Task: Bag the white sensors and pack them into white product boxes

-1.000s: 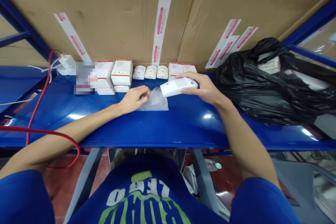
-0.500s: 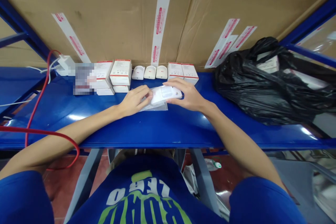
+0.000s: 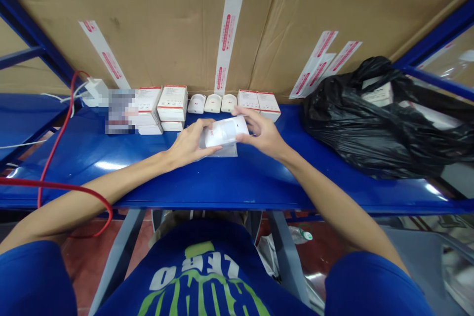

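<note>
White oblong plastic device (image 3: 225, 132): a second ago out to the right in the right hand (image 3: 263, 134) alone, now brought to the middle and held between both hands, just above the blue metal table (image 3: 259, 177). Right grip clamped on its right end. Left hand (image 3: 189, 143), earlier resting flat on the clear plastic bag (image 3: 223, 150), now raised, grip closed on the bag's edge at the device's left end; whether that end is inside the bag, cannot tell. Bag otherwise lying beneath the device. Behind: row of white-and-red cardboard boxes (image 3: 172, 102), untouched. Right: crumpled black plastic sack (image 3: 381, 118), well apart.
</note>
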A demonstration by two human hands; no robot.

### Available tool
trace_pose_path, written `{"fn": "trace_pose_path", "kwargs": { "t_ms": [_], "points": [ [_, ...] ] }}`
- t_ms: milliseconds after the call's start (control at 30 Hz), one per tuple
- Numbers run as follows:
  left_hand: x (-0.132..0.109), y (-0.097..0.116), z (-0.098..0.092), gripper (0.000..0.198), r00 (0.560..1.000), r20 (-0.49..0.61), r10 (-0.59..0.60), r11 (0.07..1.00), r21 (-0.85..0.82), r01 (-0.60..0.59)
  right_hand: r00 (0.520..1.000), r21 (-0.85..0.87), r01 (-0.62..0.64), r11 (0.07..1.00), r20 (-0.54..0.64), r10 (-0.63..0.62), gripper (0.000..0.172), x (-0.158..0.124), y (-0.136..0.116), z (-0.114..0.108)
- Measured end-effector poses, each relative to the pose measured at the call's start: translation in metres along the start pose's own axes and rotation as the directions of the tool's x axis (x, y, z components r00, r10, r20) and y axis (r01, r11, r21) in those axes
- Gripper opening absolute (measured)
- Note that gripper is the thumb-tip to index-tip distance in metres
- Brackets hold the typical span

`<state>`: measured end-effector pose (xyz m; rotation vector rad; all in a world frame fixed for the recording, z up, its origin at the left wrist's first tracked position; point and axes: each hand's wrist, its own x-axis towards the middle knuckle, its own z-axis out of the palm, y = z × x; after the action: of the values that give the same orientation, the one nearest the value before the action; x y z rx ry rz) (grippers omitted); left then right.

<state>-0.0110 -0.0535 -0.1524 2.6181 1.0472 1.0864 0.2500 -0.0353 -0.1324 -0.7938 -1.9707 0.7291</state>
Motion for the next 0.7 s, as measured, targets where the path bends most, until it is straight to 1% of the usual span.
{"fn": "trace_pose_path", "kwargs": {
  "t_ms": [67,133,200,233,400,467,500,567,633,700],
  "points": [
    [0.0,0.0,-0.001,0.047,0.999,-0.032,-0.02,1.0,0.01,0.021,0.991,0.088,-0.13,0.988,-0.004,0.131,0.08,0.003,-0.001,-0.005],
    [0.001,-0.001,-0.002,0.049,0.999,-0.041,-0.033,0.999,0.032,0.034,0.976,0.118,-0.216,0.969,0.056,0.211,0.073,0.005,-0.004,-0.007],
    [0.001,-0.002,-0.001,0.053,0.999,-0.029,-0.032,0.998,0.051,0.033,0.965,0.134,-0.248,0.959,0.116,0.234,0.068,0.005,-0.009,-0.004],
    [0.001,-0.002,-0.001,0.054,0.999,-0.021,-0.026,0.998,0.055,0.027,0.963,0.144,-0.254,0.956,0.128,0.237,0.066,0.004,-0.011,0.0],
    [0.001,-0.001,0.005,0.055,1.0,0.01,0.0,0.998,0.056,0.0,0.96,0.188,-0.277,0.942,0.093,0.264,0.057,-0.001,-0.014,0.024],
    [0.001,0.0,0.007,0.055,1.0,0.027,-0.003,0.998,0.071,0.001,0.954,0.167,-0.297,0.94,0.087,0.286,0.051,-0.003,-0.014,0.03],
    [0.001,0.0,0.008,0.055,0.999,0.034,-0.007,0.997,0.079,0.004,0.955,0.136,-0.295,0.946,0.067,0.289,0.047,-0.004,-0.014,0.032],
    [0.002,-0.001,0.009,0.055,0.999,0.035,-0.014,0.995,0.095,0.01,0.968,0.045,-0.247,0.968,-0.026,0.248,0.036,-0.005,-0.015,0.034],
    [0.002,0.0,0.01,0.054,0.999,0.029,-0.02,0.994,0.112,0.017,0.979,-0.054,-0.163,0.985,-0.129,0.155,0.025,-0.006,-0.017,0.036],
    [0.003,0.0,0.009,0.054,0.999,0.031,-0.031,0.99,0.137,0.026,0.984,-0.119,-0.098,0.988,-0.16,0.078,0.019,-0.007,-0.02,0.039]
  ]
}}
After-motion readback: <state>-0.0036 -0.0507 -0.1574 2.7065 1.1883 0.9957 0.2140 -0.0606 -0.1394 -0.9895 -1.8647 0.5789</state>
